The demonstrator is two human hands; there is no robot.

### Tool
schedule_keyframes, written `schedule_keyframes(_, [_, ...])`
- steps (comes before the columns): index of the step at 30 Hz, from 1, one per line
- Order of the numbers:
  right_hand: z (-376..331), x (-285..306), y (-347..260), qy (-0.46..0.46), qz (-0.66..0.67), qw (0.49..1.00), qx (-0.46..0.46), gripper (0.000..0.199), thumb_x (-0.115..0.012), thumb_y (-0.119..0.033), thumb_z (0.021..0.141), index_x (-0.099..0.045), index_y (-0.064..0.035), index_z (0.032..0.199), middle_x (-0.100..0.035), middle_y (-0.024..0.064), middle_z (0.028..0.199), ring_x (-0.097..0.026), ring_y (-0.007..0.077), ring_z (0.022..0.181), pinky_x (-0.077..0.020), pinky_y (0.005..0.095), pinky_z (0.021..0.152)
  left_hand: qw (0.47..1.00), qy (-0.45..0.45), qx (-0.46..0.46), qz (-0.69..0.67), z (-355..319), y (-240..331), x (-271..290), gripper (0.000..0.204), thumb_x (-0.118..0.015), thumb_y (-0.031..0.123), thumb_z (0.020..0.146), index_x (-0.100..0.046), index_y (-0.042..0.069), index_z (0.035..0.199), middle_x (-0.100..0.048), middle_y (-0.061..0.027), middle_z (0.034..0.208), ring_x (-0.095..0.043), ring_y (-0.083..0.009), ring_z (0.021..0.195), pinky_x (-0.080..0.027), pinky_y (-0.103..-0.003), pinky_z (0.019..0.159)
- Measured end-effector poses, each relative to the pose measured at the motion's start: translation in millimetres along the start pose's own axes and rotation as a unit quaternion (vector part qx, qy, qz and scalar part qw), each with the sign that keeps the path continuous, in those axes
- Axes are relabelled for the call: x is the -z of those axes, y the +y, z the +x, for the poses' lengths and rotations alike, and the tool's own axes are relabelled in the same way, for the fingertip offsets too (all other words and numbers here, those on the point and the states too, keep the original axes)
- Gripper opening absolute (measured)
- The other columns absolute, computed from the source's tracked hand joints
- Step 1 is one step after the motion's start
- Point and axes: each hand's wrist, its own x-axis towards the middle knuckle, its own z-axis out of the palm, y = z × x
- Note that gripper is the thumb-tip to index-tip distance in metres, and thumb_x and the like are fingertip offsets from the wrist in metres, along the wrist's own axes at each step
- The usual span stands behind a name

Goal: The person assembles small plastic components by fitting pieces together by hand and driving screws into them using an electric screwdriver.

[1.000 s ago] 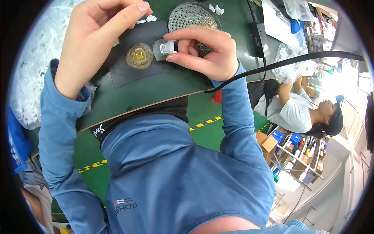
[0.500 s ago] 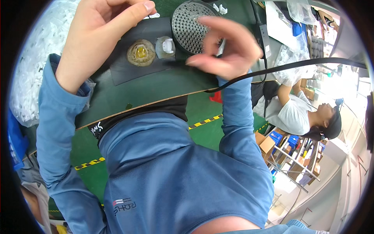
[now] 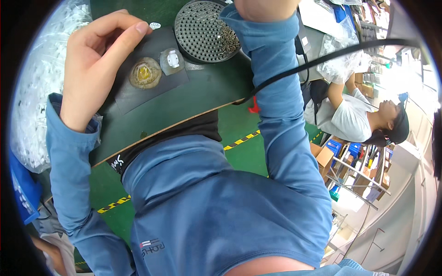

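Observation:
My left hand [image 3: 94, 57] hovers over the left side of a dark mat [image 3: 131, 99], thumb and forefinger drawn together and the other fingers curled. Whatever the pinch may hold is hidden. A small white oval piece [image 3: 155, 25] lies just beyond the thumb tip. On the mat sit a round amber-coloured holder [image 3: 145, 73] with a yellow centre and, beside it, a translucent block [image 3: 169, 69] bearing a white plastic part [image 3: 173, 59]. My right hand [image 3: 267, 8] reaches past the top edge, its fingers out of sight. Left of its sleeve stands a round black studded dish [image 3: 195, 34] with small screws [image 3: 229, 41] heaped at its right.
Clear bags of white parts [image 3: 46, 87] fill the left side. A black cable [image 3: 331, 57] crosses in front of my right forearm. Across to the right a person [image 3: 347, 112] handles a clear bag [image 3: 338, 60]. The green table's edge [image 3: 170, 126] runs before my waist.
My right hand has moved from beside the studded dish up to the top edge, uncovering the screws. My left hand stays pinched. The whole view has shifted, with the mat now further left.

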Motion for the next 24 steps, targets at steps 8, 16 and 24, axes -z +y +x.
schedule_keyframes(8, [-20,-4,-11,0.006,0.117,0.992,-0.045,0.09,-0.043,-0.081,0.093,-0.056,0.0015,0.127,-0.056,0.0086,0.066,-0.051,0.018,0.047,-0.0475,0.0324,0.049,0.999,-0.015,0.03,0.028,-6,-14,6,0.014,-0.064,0.01,0.101,-0.071,-0.002,0.102,-0.065,-0.0016,0.097,-0.054,-0.0083,0.085,-0.042,-0.023,0.075])
schedule_keyframes(16, [-26,-11,-9,0.061,0.103,0.986,-0.116,0.069,-0.051,-0.071,0.096,-0.06,-0.0035,0.108,-0.055,0.0085,0.065,-0.051,0.0171,0.047,-0.0469,0.0326,0.05,0.998,-0.012,0.041,0.043,-10,-22,11,0.014,-0.063,0.01,0.102,-0.072,0.0,0.104,-0.068,-0.0017,0.103,-0.057,-0.0081,0.092,-0.043,-0.023,0.079])
schedule_keyframes(24, [-27,-8,-11,0.075,0.106,0.986,-0.102,0.067,-0.05,-0.07,0.096,-0.06,-0.0053,0.109,-0.055,0.0076,0.065,-0.051,0.0175,0.048,-0.0468,0.033,0.05,0.988,-0.025,-0.033,0.151,-10,2,-6,0.01,-0.067,0.005,0.097,-0.069,-0.003,0.103,-0.06,-0.0032,0.095,-0.054,-0.0102,0.087,-0.041,-0.024,0.078])
